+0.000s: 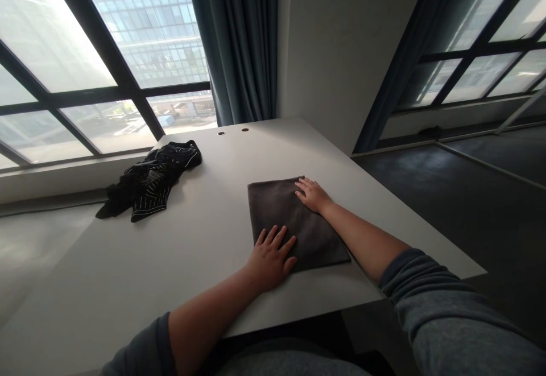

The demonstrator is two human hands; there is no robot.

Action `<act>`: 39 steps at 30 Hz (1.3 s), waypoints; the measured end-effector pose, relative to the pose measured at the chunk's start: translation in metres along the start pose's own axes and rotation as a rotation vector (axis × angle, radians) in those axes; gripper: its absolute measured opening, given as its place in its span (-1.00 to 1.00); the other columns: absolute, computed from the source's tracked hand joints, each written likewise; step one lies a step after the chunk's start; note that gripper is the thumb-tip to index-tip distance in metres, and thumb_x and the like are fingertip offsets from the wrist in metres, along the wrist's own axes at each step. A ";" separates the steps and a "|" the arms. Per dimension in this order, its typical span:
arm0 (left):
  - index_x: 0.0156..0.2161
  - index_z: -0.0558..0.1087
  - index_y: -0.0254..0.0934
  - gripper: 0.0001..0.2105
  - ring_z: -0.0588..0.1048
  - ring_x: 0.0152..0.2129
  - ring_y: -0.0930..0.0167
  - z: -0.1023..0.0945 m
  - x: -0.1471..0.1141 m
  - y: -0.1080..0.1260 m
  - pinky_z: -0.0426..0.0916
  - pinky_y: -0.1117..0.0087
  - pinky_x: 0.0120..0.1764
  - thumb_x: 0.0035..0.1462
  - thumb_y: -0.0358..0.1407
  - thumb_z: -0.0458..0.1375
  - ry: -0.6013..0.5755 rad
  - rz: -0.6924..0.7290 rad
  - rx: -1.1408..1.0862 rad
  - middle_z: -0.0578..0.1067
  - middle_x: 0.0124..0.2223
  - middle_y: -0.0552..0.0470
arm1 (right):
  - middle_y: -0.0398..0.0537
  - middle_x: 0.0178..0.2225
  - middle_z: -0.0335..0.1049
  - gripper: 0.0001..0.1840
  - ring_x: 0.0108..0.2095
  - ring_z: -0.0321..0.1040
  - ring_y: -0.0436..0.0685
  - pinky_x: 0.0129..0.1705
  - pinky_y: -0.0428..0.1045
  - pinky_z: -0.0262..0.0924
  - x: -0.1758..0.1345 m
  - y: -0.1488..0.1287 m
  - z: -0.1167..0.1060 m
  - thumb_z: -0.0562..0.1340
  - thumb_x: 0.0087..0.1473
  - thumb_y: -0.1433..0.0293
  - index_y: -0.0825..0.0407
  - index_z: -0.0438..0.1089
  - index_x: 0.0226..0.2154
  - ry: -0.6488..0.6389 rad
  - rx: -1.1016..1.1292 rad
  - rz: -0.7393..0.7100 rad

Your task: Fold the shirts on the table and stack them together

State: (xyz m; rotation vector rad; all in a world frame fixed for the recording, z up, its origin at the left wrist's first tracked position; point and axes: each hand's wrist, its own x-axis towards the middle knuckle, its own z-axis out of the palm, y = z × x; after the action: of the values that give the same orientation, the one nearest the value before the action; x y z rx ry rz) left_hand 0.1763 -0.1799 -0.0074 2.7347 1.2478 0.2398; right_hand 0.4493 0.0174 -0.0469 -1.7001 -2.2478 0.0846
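A dark brown-grey cloth [281, 205], folded into a flat rectangle, lies on the white table [213, 251] in front of me. My left hand [272, 256] rests on its near left part with the fingers spread. At the cloth's far right edge, my right hand [313, 194] lies flat with its fingers stretched out. Neither hand grips anything. Parts of the cloth's near left and right edges are hidden under my hands and right forearm.
A crumpled black garment with white stripes [156, 180] lies at the table's far left, by the window [140, 29]. Two round holes sit near the back edge. A blue curtain [243, 46] and a wall column [333, 52] stand behind the table.
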 end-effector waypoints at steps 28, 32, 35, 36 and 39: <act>0.42 0.27 -0.16 -0.50 0.25 0.41 0.20 -0.001 0.046 -0.101 -0.02 0.00 0.47 0.46 -0.17 0.00 0.227 -0.513 -0.227 0.38 0.41 -0.10 | 0.07 0.11 0.51 -0.52 0.13 0.45 0.28 0.24 0.12 0.30 -0.047 0.007 -0.043 0.31 0.18 0.35 -0.05 0.54 0.16 0.008 0.317 -0.027; 0.34 0.36 -0.19 -0.53 0.38 0.32 0.25 -0.002 0.051 -0.110 0.14 0.09 0.43 0.37 -0.28 0.11 0.290 -0.449 -0.330 0.43 0.37 -0.08 | 0.05 0.20 0.46 -0.49 0.20 0.41 0.29 0.30 0.14 0.26 -0.047 0.007 -0.042 0.33 0.12 0.37 -0.06 0.53 0.15 0.076 0.446 0.009; 0.33 0.38 -0.19 -0.51 0.39 0.30 0.29 -0.003 0.048 -0.111 0.28 0.21 0.37 0.32 -0.35 0.14 0.329 -0.371 -0.429 0.40 0.38 -0.05 | 0.04 0.26 0.44 -0.40 0.16 0.46 0.30 0.25 0.16 0.33 -0.048 0.011 -0.041 0.36 0.12 0.30 -0.08 0.47 0.23 0.042 0.569 0.113; 0.32 0.39 -0.19 -0.51 0.41 0.29 0.29 -0.003 0.047 -0.111 0.30 0.23 0.36 0.30 -0.37 0.15 0.339 -0.359 -0.450 0.40 0.39 -0.05 | 0.05 0.26 0.44 -0.37 0.15 0.47 0.30 0.23 0.17 0.35 -0.049 0.012 -0.041 0.37 0.11 0.28 -0.08 0.45 0.25 0.019 0.591 0.145; 0.29 0.43 -0.21 -0.51 0.53 0.12 0.30 -0.004 0.045 -0.111 0.42 0.24 0.26 0.26 -0.41 0.19 0.349 -0.364 -0.494 0.41 0.38 -0.06 | 0.05 0.27 0.44 -0.33 0.16 0.48 0.33 0.22 0.18 0.36 -0.053 0.016 -0.043 0.39 0.10 0.25 -0.09 0.43 0.28 -0.035 0.582 0.184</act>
State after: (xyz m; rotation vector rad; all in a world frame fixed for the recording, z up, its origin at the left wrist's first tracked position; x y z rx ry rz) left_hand 0.1229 -0.0737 -0.0190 2.0632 1.4935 0.8780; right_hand 0.4893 -0.0342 -0.0216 -1.5674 -1.8273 0.7363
